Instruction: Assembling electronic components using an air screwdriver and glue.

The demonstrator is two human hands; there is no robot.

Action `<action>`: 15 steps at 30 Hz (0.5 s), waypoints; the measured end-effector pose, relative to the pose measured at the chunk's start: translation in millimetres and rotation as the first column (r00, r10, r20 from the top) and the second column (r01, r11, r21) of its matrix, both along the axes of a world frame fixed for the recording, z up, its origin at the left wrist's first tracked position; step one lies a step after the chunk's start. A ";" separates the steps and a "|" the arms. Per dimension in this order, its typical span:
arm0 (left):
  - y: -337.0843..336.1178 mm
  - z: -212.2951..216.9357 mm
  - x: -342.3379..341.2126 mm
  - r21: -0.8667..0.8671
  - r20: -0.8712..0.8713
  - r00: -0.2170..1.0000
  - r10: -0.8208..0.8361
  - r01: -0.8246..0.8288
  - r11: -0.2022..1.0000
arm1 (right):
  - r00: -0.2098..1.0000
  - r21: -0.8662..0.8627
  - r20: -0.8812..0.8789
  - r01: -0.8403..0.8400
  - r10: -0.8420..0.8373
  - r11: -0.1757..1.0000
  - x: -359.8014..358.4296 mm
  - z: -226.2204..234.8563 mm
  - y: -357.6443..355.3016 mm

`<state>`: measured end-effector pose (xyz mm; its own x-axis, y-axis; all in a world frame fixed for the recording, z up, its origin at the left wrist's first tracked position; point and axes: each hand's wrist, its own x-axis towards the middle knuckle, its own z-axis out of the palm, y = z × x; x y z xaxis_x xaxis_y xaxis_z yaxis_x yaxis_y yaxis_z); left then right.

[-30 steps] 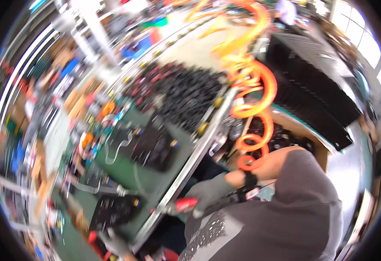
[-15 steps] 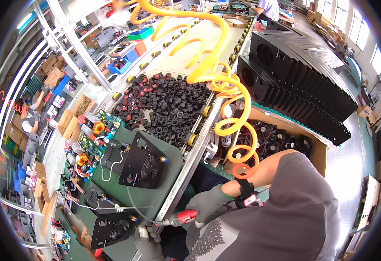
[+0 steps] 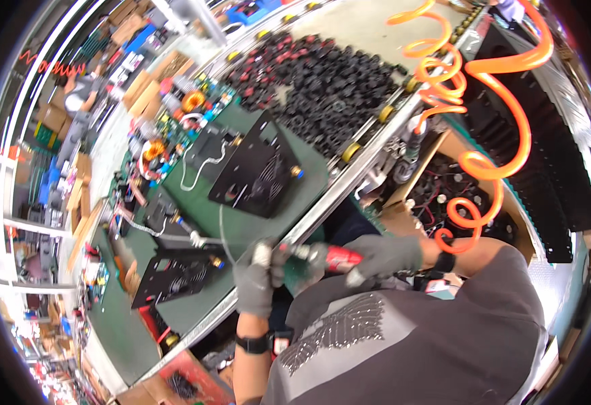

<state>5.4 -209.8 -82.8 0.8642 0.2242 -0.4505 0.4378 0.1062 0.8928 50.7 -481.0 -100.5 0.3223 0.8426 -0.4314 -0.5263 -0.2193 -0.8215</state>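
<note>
My right hand, in a grey glove, is closed round a red power tool with a slim metal nose pointing left. At that nose is my gloved left hand, its fingers bent together; what they pinch is blurred. A thin clear tube runs down to the left hand from beside a black fan plate, which stands tilted on the green board. A second black fan plate stands nearer, left of my left hand. Both plates carry a brass-and-blue fitting.
A heap of black and red plastic parts lies on the line behind the plates. Circuit boards sit at the left. An orange coiled hose hangs at the right, near stacked black panels and a carton of fans.
The view has turned, so the plates appear farther right. Both hands and the red tool appear higher and farther right in the picture. My left forearm now shows.
</note>
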 end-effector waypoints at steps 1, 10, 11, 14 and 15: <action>1.1 3.7 0.3 0.122 -0.022 1.000 0.014 -0.011 0.992 | 1.000 -0.049 0.007 0.030 -0.029 0.998 4.1 17.1 -3.2; 19.1 10.6 59.6 0.829 0.399 0.833 -0.383 -0.149 0.538 | 0.957 -0.314 0.203 0.264 -0.207 0.912 36.1 42.0 -26.9; 21.8 8.8 66.6 0.819 0.372 0.809 -0.455 -0.055 0.571 | 0.955 -0.333 0.214 0.268 -0.205 0.904 36.7 41.7 -26.2; 22.6 8.9 81.0 0.459 0.456 0.751 -0.478 0.262 0.849 | 0.952 -0.350 0.204 0.287 -0.227 0.891 35.7 41.7 -25.2; 23.1 7.9 81.9 0.459 0.453 0.752 -0.478 0.263 0.848 | 0.951 -0.352 0.184 0.300 -0.248 0.887 35.1 41.1 -24.6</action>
